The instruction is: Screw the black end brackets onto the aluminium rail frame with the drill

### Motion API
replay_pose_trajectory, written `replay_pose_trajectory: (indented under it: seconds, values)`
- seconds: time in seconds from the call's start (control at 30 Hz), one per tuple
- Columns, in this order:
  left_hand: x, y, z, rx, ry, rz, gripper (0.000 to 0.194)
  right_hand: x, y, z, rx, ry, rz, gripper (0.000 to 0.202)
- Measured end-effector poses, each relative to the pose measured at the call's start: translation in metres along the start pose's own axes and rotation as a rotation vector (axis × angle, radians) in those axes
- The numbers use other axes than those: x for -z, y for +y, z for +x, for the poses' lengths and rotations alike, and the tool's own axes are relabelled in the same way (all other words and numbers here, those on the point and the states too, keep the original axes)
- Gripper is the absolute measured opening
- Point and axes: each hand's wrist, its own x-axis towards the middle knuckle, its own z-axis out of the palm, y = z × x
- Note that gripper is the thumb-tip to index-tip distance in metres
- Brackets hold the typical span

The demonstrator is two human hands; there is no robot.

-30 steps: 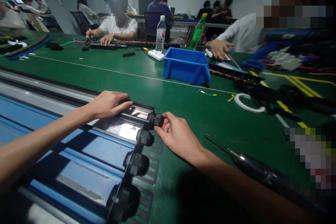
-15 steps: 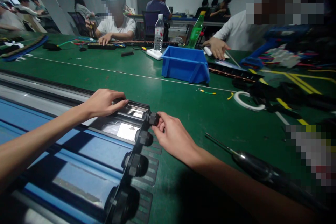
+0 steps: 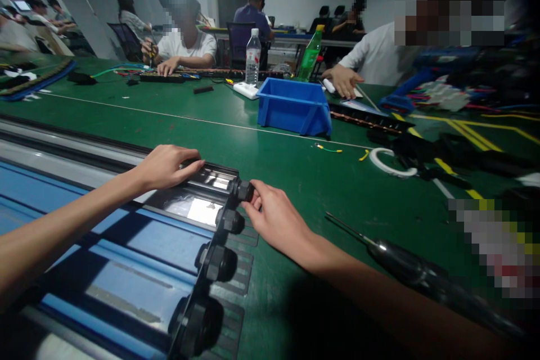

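Note:
Blue and silver metal profiles (image 3: 143, 236) lie at the left, ending in a black slotted end plate (image 3: 239, 273) with several black cable glands along it. My left hand (image 3: 171, 166) rests on the far rail of the profiles, thumb and fingers apart, holding nothing. At the farthest black gland (image 3: 243, 190), my right hand (image 3: 276, 214) pinches its outer end between thumb and fingers. The nearer glands (image 3: 223, 262) stand free of both hands. A black screwdriver (image 3: 405, 264) lies on the green table to the right of my right hand.
Beyond my hands are a blue bin (image 3: 294, 107), a clear bottle (image 3: 252, 59) and a green bottle (image 3: 311, 55). A white ring (image 3: 392, 163), yellow-green wires and a blue power tool (image 3: 405, 87) lie at the right. Two people work across the green table (image 3: 177, 124).
The view has shifted slightly, so the bin, bottles and right-hand items appear a little farther left. Both hands keep their places on the rail and the gland.

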Motion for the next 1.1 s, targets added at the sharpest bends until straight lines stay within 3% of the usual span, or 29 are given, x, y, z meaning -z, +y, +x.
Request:
replay_pose_trajectory:
  seconds: [1.1]
  values:
    - [-0.001, -0.0023, -0.0007, 0.01, 0.003, -0.016, 0.048, 0.0001, -0.0035, 0.0046, -0.011, -0.024, -0.021, 0.008]
